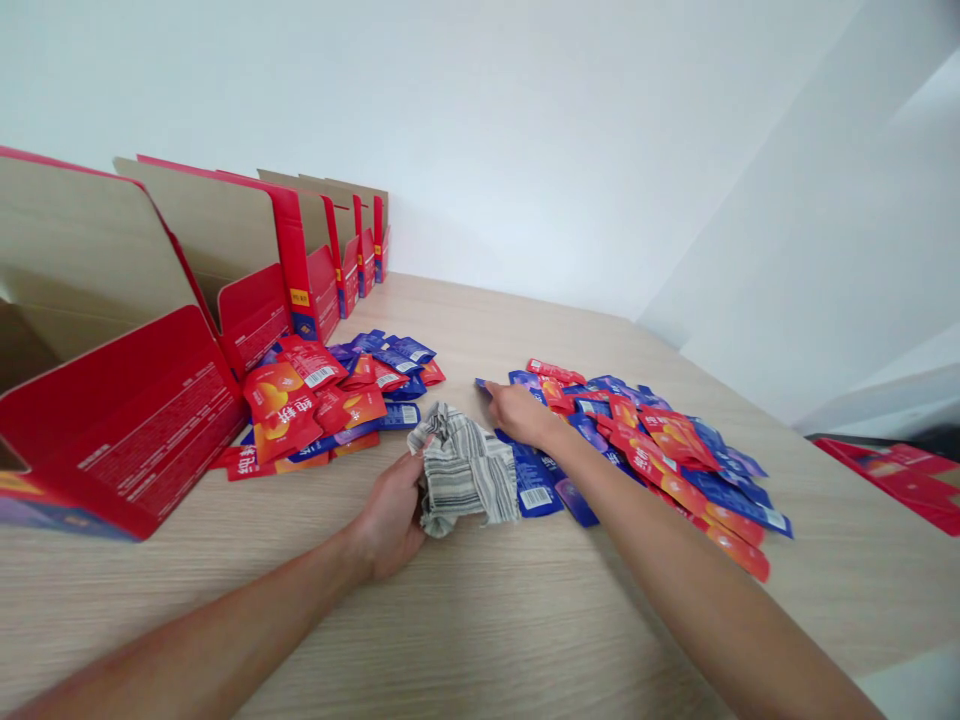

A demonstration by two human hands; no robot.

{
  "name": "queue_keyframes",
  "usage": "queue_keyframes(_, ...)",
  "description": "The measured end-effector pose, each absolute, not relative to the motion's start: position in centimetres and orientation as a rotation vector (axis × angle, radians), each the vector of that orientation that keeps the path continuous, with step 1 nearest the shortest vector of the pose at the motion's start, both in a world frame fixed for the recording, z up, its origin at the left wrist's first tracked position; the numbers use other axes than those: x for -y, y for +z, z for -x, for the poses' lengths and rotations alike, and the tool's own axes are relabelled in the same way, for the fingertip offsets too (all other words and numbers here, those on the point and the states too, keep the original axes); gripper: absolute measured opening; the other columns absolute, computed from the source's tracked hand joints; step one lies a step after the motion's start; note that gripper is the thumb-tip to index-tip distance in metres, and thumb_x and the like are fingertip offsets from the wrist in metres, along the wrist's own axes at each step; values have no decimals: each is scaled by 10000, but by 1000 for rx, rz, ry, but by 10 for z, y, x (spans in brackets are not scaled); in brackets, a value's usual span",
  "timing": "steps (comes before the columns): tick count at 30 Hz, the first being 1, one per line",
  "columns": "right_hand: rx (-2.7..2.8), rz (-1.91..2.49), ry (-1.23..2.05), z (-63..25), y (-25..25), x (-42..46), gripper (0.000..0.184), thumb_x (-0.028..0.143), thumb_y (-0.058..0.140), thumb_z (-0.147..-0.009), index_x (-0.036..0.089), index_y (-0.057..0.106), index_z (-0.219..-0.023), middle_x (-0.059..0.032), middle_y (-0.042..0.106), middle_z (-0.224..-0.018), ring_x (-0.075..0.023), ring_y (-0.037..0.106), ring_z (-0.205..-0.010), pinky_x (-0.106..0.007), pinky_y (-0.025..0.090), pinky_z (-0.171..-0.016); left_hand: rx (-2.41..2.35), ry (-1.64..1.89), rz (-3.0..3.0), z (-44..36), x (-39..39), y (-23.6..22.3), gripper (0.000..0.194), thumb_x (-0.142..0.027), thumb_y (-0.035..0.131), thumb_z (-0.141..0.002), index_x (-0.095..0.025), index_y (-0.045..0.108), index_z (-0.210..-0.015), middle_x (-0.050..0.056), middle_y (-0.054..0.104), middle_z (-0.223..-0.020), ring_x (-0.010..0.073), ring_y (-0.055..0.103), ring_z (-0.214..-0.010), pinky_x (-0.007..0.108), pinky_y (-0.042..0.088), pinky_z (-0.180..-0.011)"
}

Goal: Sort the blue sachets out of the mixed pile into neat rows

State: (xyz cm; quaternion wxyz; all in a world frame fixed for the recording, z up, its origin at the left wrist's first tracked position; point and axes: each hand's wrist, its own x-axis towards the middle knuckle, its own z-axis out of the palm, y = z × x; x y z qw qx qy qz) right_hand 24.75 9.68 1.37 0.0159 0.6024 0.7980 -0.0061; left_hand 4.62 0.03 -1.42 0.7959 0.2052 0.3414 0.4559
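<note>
Striped cloth point(466, 470), grey and white, crumpled, sits on the wooden table point(480, 620) between our two hands. Left hand point(391, 517) is closed on its left edge, fingers curled into the fabric, so we call that a grip. Right hand point(519, 412) is just past the cloth's far right corner, palm down, fingers flattened on a blue sachet point(487, 388) at the near-left edge of the right pile; not clenched around anything, more pressing than grasping. We can't tell whether any finger hooks under the sachet. Right pile of sachets point(660, 455), red and blue mixed, fans out to the right of that hand, a few blue packets point(534, 487) lying partly under the cloth's right side and our forearm. Left pile of sachets point(330, 400), also red and blue, lies just left of the cloth, apart from it, and runs up against the boxes. Open red cartons point(150, 420) with brown cardboard insides stand in a row along the left, flaps up, the nearest one largest in view. More red flat packaging point(900, 475) sits at the far right edge, off the table. White wall behind.
</note>
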Motion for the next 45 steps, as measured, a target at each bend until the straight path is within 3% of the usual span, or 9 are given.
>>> queue_keyframes(6,-2843,-2143,32,-229,5,-37,588,183,222,-1054,26,347,-1606,-250,565,-1531,-297,608,-1371,-455,465,-1161,-707,1017,-364,-46,-2,-13,250,-183,532,-996,-111,745,-1102,126,810,-1063,231,785,-919,323,644,-806)
queue_keyframes(13,-3177,-1783,-393,-187,-28,3,801,601,414,-1066,208,145,-1709,-191,110,-1772,-387,66,-1640,-741,210,-1251,-727,1044,-337,-46,-2,-15,345,-167,538,-960,-152,713,-1257,103,800,-1104,241,777,-943,345,643,-820)
queue_keyframes(24,-3214,-1852,-472,-179,-36,2,1024,618,491,-1041,260,-232,-1671,-159,-126,-1772,-376,-79,-1630,-692,166,-1291,-706,1047,-399,-42,2,-23,404,-178,691,-872,-207,690,-1274,64,792,-1117,232,763,-991,316,623,-854)
queue_keyframes(28,-3219,-1781,-496,-169,-37,15,1033,506,521,-1061,238,-286,-1647,-176,-149,-1758,-375,-84,-1627,-694,172,-1292,-707,1052,-363,-40,2,-21,391,-135,657,-876,-174,699,-1262,67,795,-1079,225,762,-988,308,608,-913)
queue_keyframes(32,-3284,-1643,-572,-169,-30,28,909,243,462,-1066,283,-207,-1679,-121,-31,-1784,-332,18,-1641,-644,249,-1299,-781,1108,-282,-41,-2,-13,308,-139,551,-956,-126,719,-1213,94,800,-1045,219,771,-926,323,616,-915)
queue_keyframes(35,-3444,-1570,-637,-175,-17,32,781,122,341,-1050,362,8,-1714,-30,171,-1779,-231,222,-1624,-520,323,-1304,-813,1097,-239,-43,-3,-6,323,-122,486,-976,-98,726,-1190,116,805,-1026,228,779,-888,345,634,-883)
queue_keyframes(39,-3472,-2002,-711,-184,-9,22,611,297,366,-1104,387,221,-1691,6,382,-1703,-232,383,-1562,-510,402,-1261,-753,1048,-287,-45,-1,-3,355,-106,502,-953,-111,727,-1227,121,811,-1059,244,790,-892,364,646,-860)
queue_keyframes(42,-3352,-2194,-644,-188,-19,7,566,424,425,-1098,327,363,-1653,-50,317,-1734,-289,361,-1572,-563,402,-1245,-745,1008,-298,-46,-1,-7,362,-121,506,-959,-115,724,-1248,123,812,-1077,250,792,-898,370,652,-842)
queue_keyframes(45,-3327,-2102,-381,-191,-30,-4,506,421,425,-1101,293,494,-1586,-92,278,-1746,-303,296,-1600,-617,294,-1286,-735,1009,-295,-44,-2,-11,374,-99,504,-950,-123,725,-1250,116,811,-1089,241,793,-885,365,652,-834)
